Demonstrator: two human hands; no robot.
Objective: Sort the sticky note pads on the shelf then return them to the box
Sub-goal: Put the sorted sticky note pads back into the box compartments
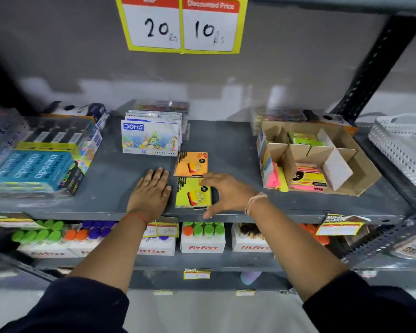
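An orange sticky note pad lies flat on the grey shelf. Just in front of it sits a yellow pad stack, near the shelf's front edge. My left hand rests palm down on the shelf to the left of the yellow pads, holding nothing. My right hand hovers over the yellow stack's right side, fingers spread and curved, thumb by the front edge; it does not grip the pads. A cardboard box with dividers stands to the right, holding green, pink and yellow pads.
DOMS pastel packs stand behind the orange pad. Apsara pencil boxes fill the left of the shelf. A white perforated basket sits at the far right. Fitfizz boxes line the shelf below. A price sign hangs above.
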